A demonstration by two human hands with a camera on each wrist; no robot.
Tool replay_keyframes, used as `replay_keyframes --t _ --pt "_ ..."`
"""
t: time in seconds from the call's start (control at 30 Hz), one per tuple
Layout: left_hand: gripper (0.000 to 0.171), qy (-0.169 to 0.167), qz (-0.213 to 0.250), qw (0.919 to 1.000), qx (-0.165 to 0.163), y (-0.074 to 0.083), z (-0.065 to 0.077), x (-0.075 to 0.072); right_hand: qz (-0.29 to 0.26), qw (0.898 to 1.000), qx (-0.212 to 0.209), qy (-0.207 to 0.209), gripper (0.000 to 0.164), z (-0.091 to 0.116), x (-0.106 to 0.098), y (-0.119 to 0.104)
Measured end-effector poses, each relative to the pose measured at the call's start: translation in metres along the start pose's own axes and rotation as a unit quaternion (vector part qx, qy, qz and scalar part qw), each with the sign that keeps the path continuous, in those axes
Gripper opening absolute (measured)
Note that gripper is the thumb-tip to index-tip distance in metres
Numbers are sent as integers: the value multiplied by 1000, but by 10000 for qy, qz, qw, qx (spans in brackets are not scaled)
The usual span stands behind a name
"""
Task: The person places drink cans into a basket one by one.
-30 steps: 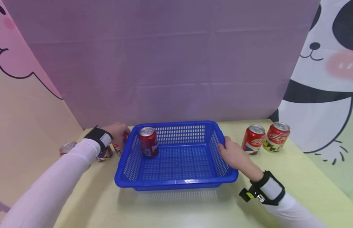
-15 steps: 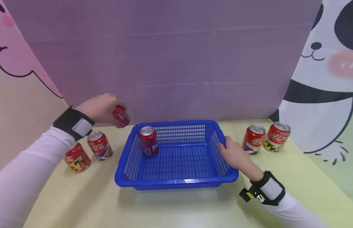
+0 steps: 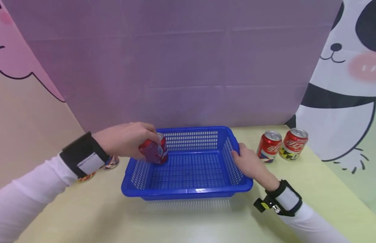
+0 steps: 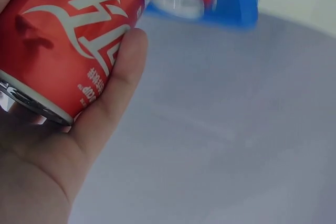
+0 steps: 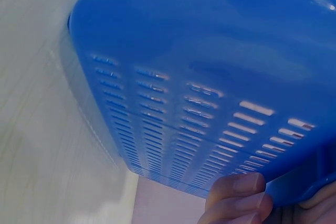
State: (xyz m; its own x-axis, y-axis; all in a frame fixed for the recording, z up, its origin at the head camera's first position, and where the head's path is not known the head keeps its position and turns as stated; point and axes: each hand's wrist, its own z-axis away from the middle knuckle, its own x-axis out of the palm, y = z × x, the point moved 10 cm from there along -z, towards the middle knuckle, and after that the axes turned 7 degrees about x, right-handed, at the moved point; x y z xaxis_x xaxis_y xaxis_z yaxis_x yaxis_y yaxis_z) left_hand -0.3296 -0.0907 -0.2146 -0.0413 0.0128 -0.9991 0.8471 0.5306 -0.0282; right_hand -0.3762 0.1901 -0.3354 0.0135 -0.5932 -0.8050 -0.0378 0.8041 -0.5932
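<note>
Inside blue basket (image 3: 188, 192), red can (image 3: 164, 153) upright; left fingers (image 4: 127, 61) grip tilted can (image 4: 68, 35), right fingers (image 5: 231, 186) grip rim (image 3: 234, 139).

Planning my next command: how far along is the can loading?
Looks done: one red printed metal can stands inside the blue perforated plastic basket. In hand: the left hand holds another red metal can tilted over the basket's left side; the right hand grips the basket's right end. Apparently remaining: two red printed cans right of the basket and two partly hidden cans left of it.
</note>
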Motion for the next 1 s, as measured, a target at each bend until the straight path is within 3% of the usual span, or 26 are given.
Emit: replay_keyframes --t 0.13,0.43,0.67,1.0 --pt "46 -255 257 9991 218 5 -7 30 9 10000 49 -31 51 -1 2 2" --pt "53 -685 511 9954 -437 -11 -11 71 -44 10000 -40 37 49 -1 -1 -1" --pt "53 -841 618 9927 -607 -17 -10 83 -46 10000 -13 47 48 0 -1 -1" --pt "51 -968 581 9924 -500 -17 -12 95 77 9999 -3 120 49 0 -2 -2"
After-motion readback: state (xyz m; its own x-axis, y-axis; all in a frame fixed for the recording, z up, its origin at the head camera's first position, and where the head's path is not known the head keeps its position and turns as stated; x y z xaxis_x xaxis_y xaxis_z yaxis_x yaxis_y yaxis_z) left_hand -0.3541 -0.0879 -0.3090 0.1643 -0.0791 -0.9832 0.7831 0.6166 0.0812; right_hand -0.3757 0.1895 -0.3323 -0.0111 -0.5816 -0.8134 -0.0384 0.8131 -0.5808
